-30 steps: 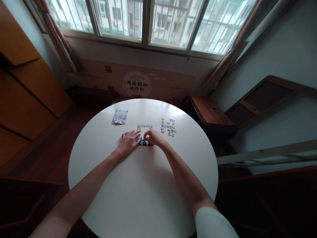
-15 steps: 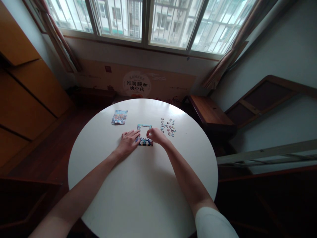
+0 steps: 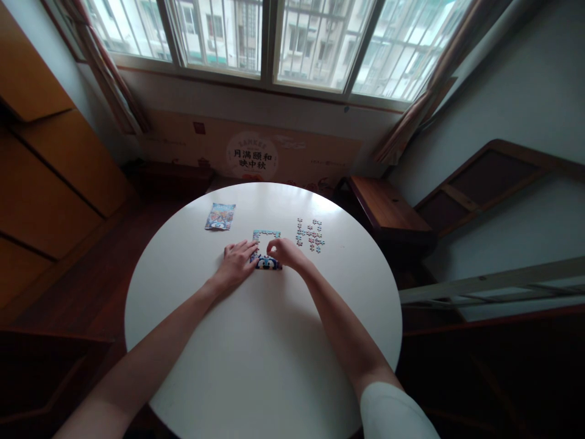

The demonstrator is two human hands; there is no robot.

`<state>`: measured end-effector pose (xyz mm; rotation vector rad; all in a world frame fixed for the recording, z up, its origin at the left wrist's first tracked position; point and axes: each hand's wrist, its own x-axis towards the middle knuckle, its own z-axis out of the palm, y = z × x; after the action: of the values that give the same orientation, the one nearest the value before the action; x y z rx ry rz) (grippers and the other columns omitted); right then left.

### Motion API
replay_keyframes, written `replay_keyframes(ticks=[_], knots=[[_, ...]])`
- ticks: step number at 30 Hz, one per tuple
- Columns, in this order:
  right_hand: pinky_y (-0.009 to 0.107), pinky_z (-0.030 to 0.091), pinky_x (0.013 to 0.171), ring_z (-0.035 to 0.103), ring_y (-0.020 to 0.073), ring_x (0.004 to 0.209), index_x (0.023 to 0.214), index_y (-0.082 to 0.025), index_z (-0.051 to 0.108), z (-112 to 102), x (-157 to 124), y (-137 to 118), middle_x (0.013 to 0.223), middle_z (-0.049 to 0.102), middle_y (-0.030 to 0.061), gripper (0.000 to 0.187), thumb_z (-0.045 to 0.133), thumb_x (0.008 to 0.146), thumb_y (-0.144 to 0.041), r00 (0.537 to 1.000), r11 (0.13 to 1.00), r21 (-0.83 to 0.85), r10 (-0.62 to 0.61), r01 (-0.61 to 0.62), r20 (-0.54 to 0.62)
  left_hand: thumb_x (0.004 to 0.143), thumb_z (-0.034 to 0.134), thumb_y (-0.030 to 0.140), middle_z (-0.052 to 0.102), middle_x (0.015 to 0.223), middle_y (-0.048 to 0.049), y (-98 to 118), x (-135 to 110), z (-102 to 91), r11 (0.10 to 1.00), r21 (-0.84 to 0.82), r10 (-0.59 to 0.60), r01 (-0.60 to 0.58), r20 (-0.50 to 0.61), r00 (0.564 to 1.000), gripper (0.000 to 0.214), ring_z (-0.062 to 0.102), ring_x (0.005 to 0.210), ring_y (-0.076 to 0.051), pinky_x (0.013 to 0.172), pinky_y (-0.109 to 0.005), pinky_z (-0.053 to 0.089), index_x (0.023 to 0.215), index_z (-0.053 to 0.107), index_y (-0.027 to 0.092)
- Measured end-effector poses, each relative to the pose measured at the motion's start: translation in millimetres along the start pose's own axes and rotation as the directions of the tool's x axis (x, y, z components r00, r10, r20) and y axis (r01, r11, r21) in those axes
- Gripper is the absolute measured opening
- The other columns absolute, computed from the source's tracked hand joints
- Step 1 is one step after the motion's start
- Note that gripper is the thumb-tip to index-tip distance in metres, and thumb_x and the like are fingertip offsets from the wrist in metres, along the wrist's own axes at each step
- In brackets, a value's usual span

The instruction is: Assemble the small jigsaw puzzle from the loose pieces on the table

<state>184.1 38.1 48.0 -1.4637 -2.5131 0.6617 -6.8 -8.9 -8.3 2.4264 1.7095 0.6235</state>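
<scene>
A small jigsaw puzzle [image 3: 265, 263] lies on the white round table, its border and a dark blue cartoon face at the bottom joined together. White shows through the gap in its middle. My left hand [image 3: 237, 256] rests flat with fingers outstretched, the fingertips touching the puzzle's left edge. Over the right part of the puzzle, my right hand [image 3: 287, 252] is closed in a pinch on what looks like a puzzle piece, mostly hidden by the fingers. Loose puzzle pieces [image 3: 312, 234] are spread to the right of that hand.
A colourful printed sheet or packet [image 3: 220, 216] lies at the table's back left. The round white table [image 3: 256, 353] stands below a barred window [image 3: 320, 46]. Beyond its right rim is a low wooden bench or cabinet [image 3: 388, 204]; orange-brown cabinets [image 3: 68, 164] line the left wall.
My right hand has shifted slightly left over the puzzle, its pinched fingers nearer the middle gap. My left hand has stayed in place.
</scene>
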Motion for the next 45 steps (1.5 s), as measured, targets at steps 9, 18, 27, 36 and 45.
replay_keyframes(ticks=[9,18,27,36,45], knots=[[0.015,0.037,0.044,0.05,0.0064,0.04,0.092,-0.014,0.07,-10,-2,10,0.054,0.057,-0.003,0.016,0.058,0.083,-0.021,0.997,0.946,0.324,-0.03,0.005,0.074,0.094,0.043,0.042,0.052,0.142,-0.0035,1,0,-1.6,1.0,-0.002,0.011,-0.011,0.006,1.0,0.042,0.041,0.134,-0.025,0.107,-0.047,0.027,0.132,0.054,0.03],[0.019,0.035,0.039,0.044,0.0094,0.034,0.09,-0.009,0.07,-55,-18,101,0.04,0.045,-0.0041,0.05,0.054,0.083,-0.056,0.834,0.859,0.505,0.338,-0.084,-0.435,0.093,0.045,0.041,0.052,0.142,-0.0026,0,0,-2.0,1.0,-0.003,0.015,-0.015,0.005,1.0,0.039,0.042,0.134,-0.024,0.107,-0.047,0.027,0.129,0.056,0.03],[0.024,0.039,0.041,0.04,0.0111,0.036,0.142,-0.003,0.039,-28,-34,173,0.047,0.045,-0.0055,0.068,0.046,0.081,-0.032,0.479,0.703,0.71,0.639,-0.047,-0.602,0.093,0.044,0.04,0.052,0.142,-0.0025,1,0,-2.1,1.0,0.002,0.014,-0.014,0.007,1.0,0.039,0.042,0.134,-0.025,0.107,-0.046,0.028,0.129,0.056,0.029],[0.026,0.041,0.039,0.045,0.0131,0.038,0.149,-0.001,0.019,-25,-34,169,0.058,0.056,0.0007,0.088,0.045,0.067,-0.018,0.445,0.668,0.739,0.688,-0.082,-0.573,0.093,0.045,0.04,0.052,0.142,-0.0019,-1,-1,-1.0,1.0,0.005,0.013,-0.013,-0.002,1.0,0.039,0.042,0.133,-0.025,0.106,-0.046,0.028,0.128,0.057,0.03],[0.026,0.042,0.04,0.048,0.0139,0.039,0.152,-0.004,0.001,-25,-35,166,0.068,0.061,0.0047,0.095,0.044,0.067,-0.018,0.42,0.653,0.755,0.703,-0.062,-0.573,0.093,0.045,0.039,0.053,0.141,-0.0022,1,0,-2.5,1.0,0.005,0.015,-0.015,0.002,1.0,0.039,0.042,0.134,-0.024,0.106,-0.046,0.028,0.129,0.056,0.029]])
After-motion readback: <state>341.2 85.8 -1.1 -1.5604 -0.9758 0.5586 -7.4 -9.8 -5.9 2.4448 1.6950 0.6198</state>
